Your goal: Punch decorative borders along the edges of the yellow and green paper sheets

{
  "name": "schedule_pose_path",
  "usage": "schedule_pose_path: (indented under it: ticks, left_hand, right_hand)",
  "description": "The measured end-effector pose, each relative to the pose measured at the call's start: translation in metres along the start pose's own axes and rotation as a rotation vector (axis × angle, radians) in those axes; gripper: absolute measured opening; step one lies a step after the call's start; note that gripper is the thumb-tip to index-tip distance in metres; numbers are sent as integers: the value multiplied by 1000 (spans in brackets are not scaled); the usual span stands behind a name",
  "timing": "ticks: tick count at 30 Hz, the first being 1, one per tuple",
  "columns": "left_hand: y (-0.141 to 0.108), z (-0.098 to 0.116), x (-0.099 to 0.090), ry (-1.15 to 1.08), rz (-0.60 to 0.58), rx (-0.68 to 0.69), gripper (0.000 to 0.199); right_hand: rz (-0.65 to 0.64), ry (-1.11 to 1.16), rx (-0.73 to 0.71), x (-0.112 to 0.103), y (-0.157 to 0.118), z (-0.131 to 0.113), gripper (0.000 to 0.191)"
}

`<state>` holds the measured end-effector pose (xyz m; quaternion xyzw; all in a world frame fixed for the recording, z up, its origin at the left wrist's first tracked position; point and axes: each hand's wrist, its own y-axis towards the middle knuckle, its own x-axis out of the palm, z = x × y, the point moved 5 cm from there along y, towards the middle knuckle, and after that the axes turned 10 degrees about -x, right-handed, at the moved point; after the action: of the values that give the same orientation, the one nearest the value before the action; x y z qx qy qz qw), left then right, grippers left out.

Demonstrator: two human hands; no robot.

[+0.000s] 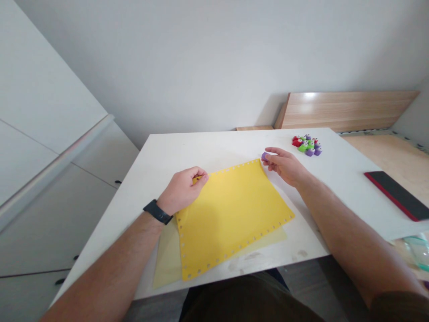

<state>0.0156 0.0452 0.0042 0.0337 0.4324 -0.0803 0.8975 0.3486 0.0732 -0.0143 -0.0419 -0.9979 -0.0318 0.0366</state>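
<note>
The left hand (183, 188) is pinching the far left corner of the yellow sheet (234, 208) between thumb and curled fingers, which are pressing together on its edge. The right hand (284, 165) is gripping a small purple piece (264, 156) between its thumb and fingers, with one finger reaching out above it; this piece is sitting just beside the sheet's far right corner, though whether the two are touching I cannot tell. Between the two hands and toward the person, the yellow sheet is spreading out, a row of small holes running along its far, left and near edges. Under it, nearer the person than the left fingers, a pale yellow sheet (166, 257) is showing past the left and near edges. Behind the left fingers, a black watch (157, 212) is circling the wrist. Beyond the right fingers, farther right, red, green and purple pieces (304, 146) are clustering on the white table (338, 188). Well to the right of those fingers, a dark, red-edged slab (397, 192) is lying near the table's edge. Farthest out, beyond the table, a wooden headboard (345, 109) is standing.
</note>
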Motion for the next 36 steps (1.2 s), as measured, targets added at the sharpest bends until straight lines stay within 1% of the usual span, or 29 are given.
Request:
schedule_pose_path:
  ticks: [3, 10, 17, 22, 28, 36]
  left_hand:
    - [0, 0, 0, 3, 4, 3, 36]
    - [1, 1, 0, -3, 3, 12, 36]
    - [1, 0, 1, -1, 5, 15, 37]
    - [1, 0, 0, -7, 3, 10, 35]
    - [1, -2, 1, -11, 2, 4, 37]
    - [1, -1, 1, -15, 9, 3, 35]
  right_hand:
    - [-25, -15, 3, 0, 1, 1, 38]
    - [-2, -97, -62, -8, 5, 6, 37]
    - [2, 39, 30, -5, 2, 6, 51]
    - [-9, 39, 37, -2, 1, 6, 41]
    - [-2, -45, 4, -5, 2, 8, 44]
    - [-48, -56, 45, 2, -1, 6, 43]
